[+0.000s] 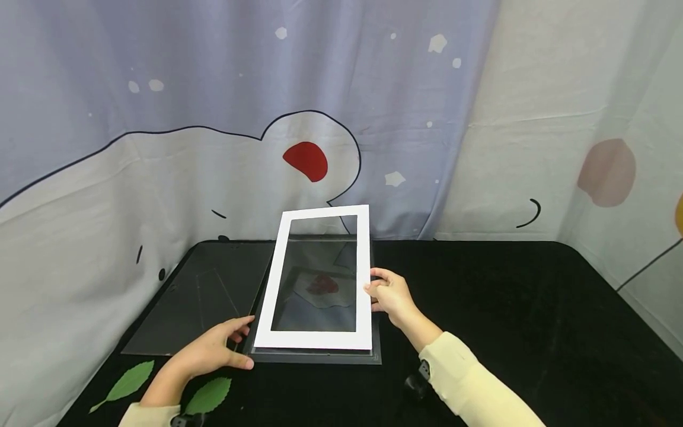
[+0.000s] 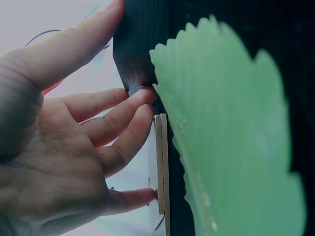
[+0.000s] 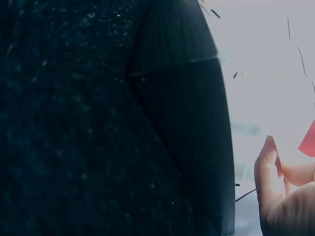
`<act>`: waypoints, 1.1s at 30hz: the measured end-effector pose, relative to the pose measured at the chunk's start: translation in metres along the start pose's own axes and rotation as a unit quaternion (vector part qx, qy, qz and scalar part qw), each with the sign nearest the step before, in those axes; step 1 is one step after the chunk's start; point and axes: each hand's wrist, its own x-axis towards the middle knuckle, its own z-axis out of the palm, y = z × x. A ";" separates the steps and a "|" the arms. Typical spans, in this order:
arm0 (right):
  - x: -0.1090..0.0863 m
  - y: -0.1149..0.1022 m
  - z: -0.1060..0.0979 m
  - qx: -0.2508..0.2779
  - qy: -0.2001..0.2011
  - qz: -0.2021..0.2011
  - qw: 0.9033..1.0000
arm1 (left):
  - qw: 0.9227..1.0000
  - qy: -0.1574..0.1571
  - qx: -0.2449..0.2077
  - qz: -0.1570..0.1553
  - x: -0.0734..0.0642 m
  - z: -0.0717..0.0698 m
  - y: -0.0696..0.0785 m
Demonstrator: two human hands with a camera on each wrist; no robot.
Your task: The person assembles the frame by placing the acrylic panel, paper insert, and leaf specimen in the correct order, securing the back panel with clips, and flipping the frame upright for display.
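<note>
A white rectangular mat with a cut-out window is tilted over a dark picture frame, its far edge raised. My right hand pinches the mat's right edge between thumb and fingers. Near the frame's lower left corner is my left hand, its thumb and fingers spread apart. In the left wrist view, the fingers of the left hand reach toward the frame's dark corner. The right hand appears at the lower right of the right wrist view, beyond the frame.
A dark flat panel lies left of the frame; a board edge shows in the left wrist view. Two green leaves, one on the far left and one by the left wrist, lie on the black table. A patterned curtain hangs behind.
</note>
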 end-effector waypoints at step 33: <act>-0.004 0.013 0.000 -0.049 0.000 -0.036 0.998 | 1.000 -0.003 -0.003 -0.001 0.001 0.000 -0.001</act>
